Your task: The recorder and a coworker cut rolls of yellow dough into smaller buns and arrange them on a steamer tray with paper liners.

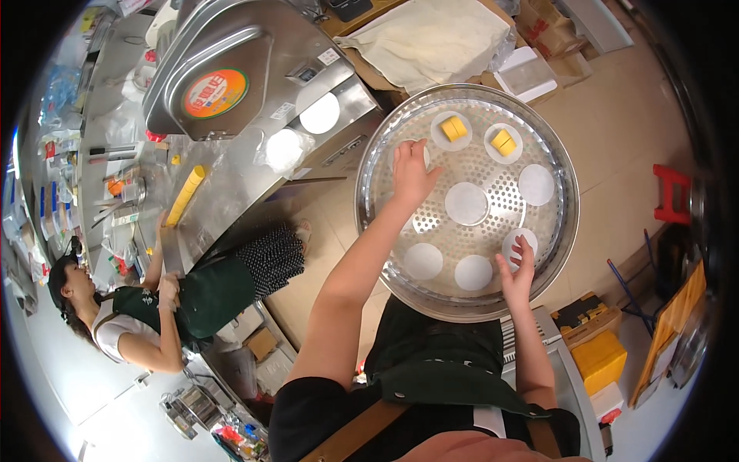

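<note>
A round perforated metal steamer tray (571, 208) lies in front of me with several white paper rounds on it. Cut yellow dough pieces (454, 128) sit on one round at the far side, and more yellow dough pieces (503, 142) rest on the round to its right. My left hand (414, 179) reaches over the tray's left side, its fingertips at a paper round (422, 148) that they partly cover; thumb and fingers are apart. On the near right, my right hand (517, 276) has spread fingers over another paper round (523, 237). A bare paper round (466, 203) lies at the centre.
At left, a co-worker (165, 296) holds a broad knife (171, 250) beside a yellow dough roll (186, 194) on a metal counter. A steel machine (231, 69) with two stacks of white paper rounds (319, 114) stands nearby. A red stool (671, 192) is at right.
</note>
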`<move>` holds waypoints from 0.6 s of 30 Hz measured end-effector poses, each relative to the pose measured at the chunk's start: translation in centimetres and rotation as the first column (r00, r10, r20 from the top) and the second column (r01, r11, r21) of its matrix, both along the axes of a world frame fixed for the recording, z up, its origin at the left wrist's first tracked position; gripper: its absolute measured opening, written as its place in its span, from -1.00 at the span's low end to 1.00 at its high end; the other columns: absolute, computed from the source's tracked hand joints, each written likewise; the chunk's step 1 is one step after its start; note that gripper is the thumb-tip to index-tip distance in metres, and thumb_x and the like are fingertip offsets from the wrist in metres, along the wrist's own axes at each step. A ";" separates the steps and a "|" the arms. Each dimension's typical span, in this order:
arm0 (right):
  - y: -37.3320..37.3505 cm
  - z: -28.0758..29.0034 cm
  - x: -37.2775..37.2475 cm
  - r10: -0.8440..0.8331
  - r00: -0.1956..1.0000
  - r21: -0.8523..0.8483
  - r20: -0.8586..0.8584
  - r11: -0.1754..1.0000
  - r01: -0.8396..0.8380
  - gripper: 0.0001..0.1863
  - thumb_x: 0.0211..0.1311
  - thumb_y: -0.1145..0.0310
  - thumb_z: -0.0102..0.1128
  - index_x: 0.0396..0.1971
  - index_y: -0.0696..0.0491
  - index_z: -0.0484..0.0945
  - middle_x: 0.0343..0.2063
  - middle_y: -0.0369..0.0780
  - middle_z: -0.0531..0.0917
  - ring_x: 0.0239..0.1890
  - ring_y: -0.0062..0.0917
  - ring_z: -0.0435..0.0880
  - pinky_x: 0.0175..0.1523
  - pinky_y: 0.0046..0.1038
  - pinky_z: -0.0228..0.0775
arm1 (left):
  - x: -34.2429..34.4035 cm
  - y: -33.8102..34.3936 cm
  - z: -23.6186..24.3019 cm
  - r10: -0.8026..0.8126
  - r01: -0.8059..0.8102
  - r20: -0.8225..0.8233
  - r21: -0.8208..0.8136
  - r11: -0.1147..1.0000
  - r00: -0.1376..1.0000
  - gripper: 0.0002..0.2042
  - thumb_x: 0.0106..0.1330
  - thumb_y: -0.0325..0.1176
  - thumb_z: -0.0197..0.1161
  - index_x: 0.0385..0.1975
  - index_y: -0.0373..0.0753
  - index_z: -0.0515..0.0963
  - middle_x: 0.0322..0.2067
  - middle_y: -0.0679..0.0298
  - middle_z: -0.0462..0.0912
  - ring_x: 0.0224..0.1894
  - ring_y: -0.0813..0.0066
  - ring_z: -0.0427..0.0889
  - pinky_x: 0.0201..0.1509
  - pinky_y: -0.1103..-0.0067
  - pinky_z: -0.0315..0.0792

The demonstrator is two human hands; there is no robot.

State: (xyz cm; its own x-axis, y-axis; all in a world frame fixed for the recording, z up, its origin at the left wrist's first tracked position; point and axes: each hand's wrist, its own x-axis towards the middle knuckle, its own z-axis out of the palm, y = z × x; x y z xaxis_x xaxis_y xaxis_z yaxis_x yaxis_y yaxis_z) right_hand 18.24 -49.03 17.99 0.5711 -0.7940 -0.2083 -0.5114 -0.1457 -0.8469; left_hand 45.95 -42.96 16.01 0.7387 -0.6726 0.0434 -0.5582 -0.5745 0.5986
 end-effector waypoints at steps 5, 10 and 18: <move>5.4 -0.1 1.5 -0.087 0.993 0.115 0.074 0.990 0.079 -0.40 -0.04 0.46 0.16 0.05 0.18 0.15 -0.07 -0.10 0.37 -0.13 -0.43 0.42 -0.15 -0.48 0.34 | -0.7 4.3 3.5 -0.122 0.120 -0.020 -0.077 0.990 0.992 -0.52 -0.16 -0.38 0.31 -0.16 -0.32 0.36 -0.21 0.10 0.34 -0.12 0.17 0.29 -0.03 0.43 0.23; 9.1 1.1 3.5 0.078 0.992 0.131 0.102 0.987 -0.091 -0.40 -0.01 0.47 0.13 0.07 0.14 0.13 -0.07 -0.11 0.37 -0.16 -0.46 0.43 -0.18 -0.50 0.35 | -2.1 12.6 7.4 -0.046 0.043 -0.008 -0.197 0.980 0.999 -0.60 -0.12 -0.41 0.28 -0.22 -0.32 0.39 -0.23 0.10 0.37 -0.16 0.14 0.33 -0.08 0.42 0.26; 6.0 -0.6 3.1 0.196 0.980 0.069 0.037 0.978 -0.198 -0.44 0.02 0.44 0.13 0.05 0.17 0.16 -0.08 -0.12 0.38 -0.21 -0.51 0.44 -0.26 -0.54 0.38 | -2.7 28.0 7.6 0.447 -0.438 0.063 -0.118 0.891 0.892 -0.63 -0.11 -0.42 0.28 -0.25 -0.31 0.40 -0.27 0.11 0.41 -0.18 0.17 0.38 -0.10 0.45 0.29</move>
